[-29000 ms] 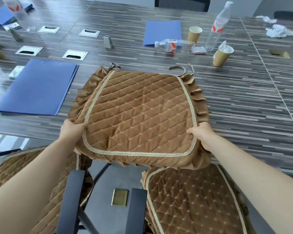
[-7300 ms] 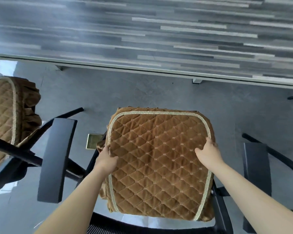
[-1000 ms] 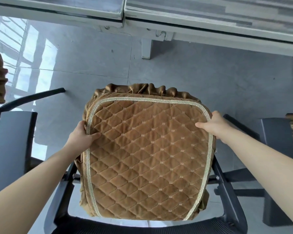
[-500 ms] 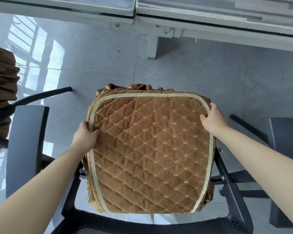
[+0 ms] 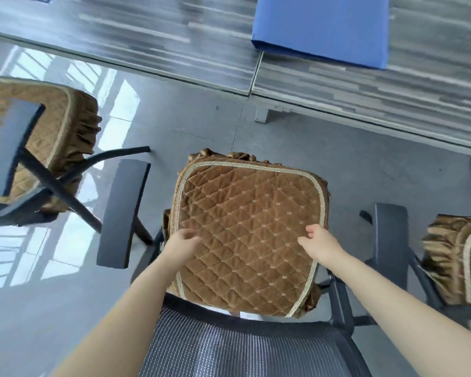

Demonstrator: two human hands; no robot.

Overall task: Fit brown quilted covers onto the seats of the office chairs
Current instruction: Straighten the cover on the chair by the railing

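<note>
A brown quilted cover (image 5: 245,229) with pale braid trim and a ruffled skirt lies over the seat of the office chair in front of me. The chair's grey mesh back (image 5: 245,346) shows at the bottom. My left hand (image 5: 181,244) hovers over the cover's left edge, blurred, fingers loosely curled and holding nothing. My right hand (image 5: 320,244) is over the right side near the braid, fingers apart, not gripping. Both hands sit toward the rear half of the seat.
A covered chair (image 5: 46,137) stands at the left with black armrests (image 5: 121,213). Another covered seat (image 5: 462,262) is at the right beyond a black armrest (image 5: 390,248). The striped table (image 5: 365,88) carries a blue folder (image 5: 321,25). Grey floor lies between.
Both hands have let go of the cover's side edges and drawn back toward me. My view has risen, so the table and blue folder now show.
</note>
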